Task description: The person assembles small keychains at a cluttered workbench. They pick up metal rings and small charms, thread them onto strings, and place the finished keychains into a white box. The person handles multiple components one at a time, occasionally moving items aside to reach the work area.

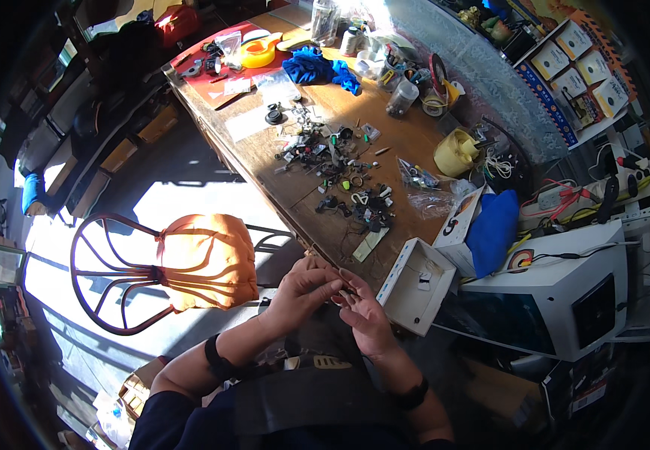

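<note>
My left hand [304,291] and my right hand [368,321] meet in front of my body, near the table's front edge. Between their fingertips is a small dark and light piece [348,295], too small to name. The left thumb and forefinger pinch at it, while the right fingers curl around its other side. Just beyond my hands, a heap of small electronic parts [344,157] in black, white and green spreads over the wooden table [257,166]. A white open box [407,294] with a few small bits in it lies beside my right hand.
An orange-cushioned chair [209,261] stands left of the table. At the back lie a yellow tape roll [257,52], blue cloth [310,67] and several jars [402,97]. On the right are a yellow container [456,152], another blue cloth [492,229] and a white cabinet-like case [565,259] with cables.
</note>
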Demonstrator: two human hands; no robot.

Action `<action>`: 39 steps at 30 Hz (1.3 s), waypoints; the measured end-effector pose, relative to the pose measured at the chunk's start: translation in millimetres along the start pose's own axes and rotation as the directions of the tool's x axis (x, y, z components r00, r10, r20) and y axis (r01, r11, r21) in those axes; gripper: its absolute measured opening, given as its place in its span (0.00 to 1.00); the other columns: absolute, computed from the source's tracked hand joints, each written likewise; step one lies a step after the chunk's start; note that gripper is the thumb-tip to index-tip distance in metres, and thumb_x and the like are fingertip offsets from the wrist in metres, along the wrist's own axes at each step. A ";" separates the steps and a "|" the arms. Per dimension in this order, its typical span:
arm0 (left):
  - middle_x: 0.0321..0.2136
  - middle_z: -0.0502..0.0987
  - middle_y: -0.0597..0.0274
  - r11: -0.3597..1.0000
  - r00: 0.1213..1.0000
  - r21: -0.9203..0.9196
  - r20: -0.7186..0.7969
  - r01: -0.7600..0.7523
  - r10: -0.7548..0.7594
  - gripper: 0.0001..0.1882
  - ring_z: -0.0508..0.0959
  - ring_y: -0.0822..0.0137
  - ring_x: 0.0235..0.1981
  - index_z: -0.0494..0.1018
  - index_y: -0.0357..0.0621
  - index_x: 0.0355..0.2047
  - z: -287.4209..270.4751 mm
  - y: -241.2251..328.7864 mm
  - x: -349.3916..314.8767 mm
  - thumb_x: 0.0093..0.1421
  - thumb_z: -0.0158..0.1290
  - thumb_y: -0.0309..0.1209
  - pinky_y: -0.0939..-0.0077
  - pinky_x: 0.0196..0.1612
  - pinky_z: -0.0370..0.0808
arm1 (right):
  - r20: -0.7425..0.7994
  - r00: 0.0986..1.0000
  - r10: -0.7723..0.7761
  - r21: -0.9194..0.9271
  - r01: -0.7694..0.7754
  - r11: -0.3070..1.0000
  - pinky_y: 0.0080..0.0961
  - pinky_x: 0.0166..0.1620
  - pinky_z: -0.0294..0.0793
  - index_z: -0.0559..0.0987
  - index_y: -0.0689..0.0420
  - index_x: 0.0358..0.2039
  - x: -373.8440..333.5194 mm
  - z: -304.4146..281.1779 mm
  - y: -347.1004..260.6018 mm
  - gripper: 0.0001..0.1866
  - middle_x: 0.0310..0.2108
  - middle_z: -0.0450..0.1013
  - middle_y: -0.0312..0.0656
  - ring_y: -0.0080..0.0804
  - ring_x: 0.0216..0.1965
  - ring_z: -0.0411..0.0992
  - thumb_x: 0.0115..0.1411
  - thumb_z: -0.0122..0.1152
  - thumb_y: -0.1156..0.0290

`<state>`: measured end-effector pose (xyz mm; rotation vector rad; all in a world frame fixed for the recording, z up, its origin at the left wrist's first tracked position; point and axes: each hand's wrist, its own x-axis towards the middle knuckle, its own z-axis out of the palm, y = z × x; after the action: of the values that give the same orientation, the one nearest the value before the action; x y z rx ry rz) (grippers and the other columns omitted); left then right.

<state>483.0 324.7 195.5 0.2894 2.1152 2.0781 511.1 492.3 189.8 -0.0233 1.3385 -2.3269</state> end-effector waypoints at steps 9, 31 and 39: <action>0.25 0.66 0.60 0.932 0.984 0.321 0.003 -0.169 0.177 0.05 0.69 0.64 0.31 0.71 0.40 0.30 -65.0 -0.7 -21.3 0.55 0.53 0.27 0.73 0.35 0.66 | -0.046 0.997 -0.067 -0.191 0.057 0.980 0.13 0.23 0.55 0.73 0.64 0.35 0.9 36.5 0.5 0.08 0.17 0.61 0.29 0.14 0.17 0.54 0.62 0.47 0.73; 0.28 0.71 0.63 0.753 0.936 -0.557 0.183 0.350 -0.300 0.08 0.72 0.73 0.31 0.67 0.39 0.32 -109.9 -19.2 -37.8 0.63 0.43 0.31 0.79 0.37 0.69 | -0.317 0.948 -0.016 -0.244 -0.065 0.968 0.10 0.22 0.52 0.73 0.60 0.28 18.7 62.7 -4.3 0.09 0.15 0.57 0.26 0.11 0.17 0.52 0.63 0.46 0.72; 0.25 0.73 0.63 0.978 0.981 0.078 0.008 0.193 -0.194 0.08 0.74 0.72 0.26 0.67 0.40 0.31 -105.1 -28.0 -35.9 0.63 0.44 0.32 0.80 0.31 0.71 | 0.174 0.969 0.177 -0.166 -0.149 0.975 0.12 0.23 0.51 0.72 0.61 0.33 12.4 62.3 -4.1 0.09 0.16 0.59 0.28 0.14 0.17 0.53 0.63 0.45 0.71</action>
<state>490.8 213.6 168.9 0.1035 2.1240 1.8827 513.1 438.4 223.5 -0.1698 1.3644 -2.0280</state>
